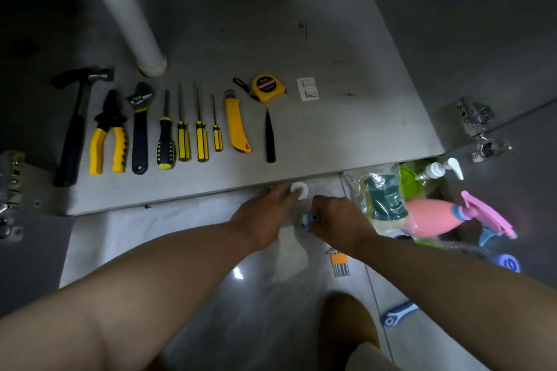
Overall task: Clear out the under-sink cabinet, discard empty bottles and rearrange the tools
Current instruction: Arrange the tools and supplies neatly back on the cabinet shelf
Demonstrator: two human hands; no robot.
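Tools lie in a row on the cabinet floor (346,48): hammer (75,126), pliers (108,135), wrench (140,129), several screwdrivers (184,132), yellow utility knife (236,126), tape measure (268,88), a thin black tool (269,137) and a small white packet (308,89). On the tiles just in front of the cabinet edge, my left hand (265,214) holds a small white roll (299,189) at its fingertips. My right hand (337,220) grips a small blue and white object (308,220), mostly hidden by the fingers.
A grey drain pipe (132,15) stands at the back left. At the right lie a pink spray bottle (443,217), a pump bottle (437,170), bagged green sponges (385,196) and other bottles. A hex key set (339,262) and a blue handle (398,313) rest on the tiles. Door hinges (479,126) flank the opening.
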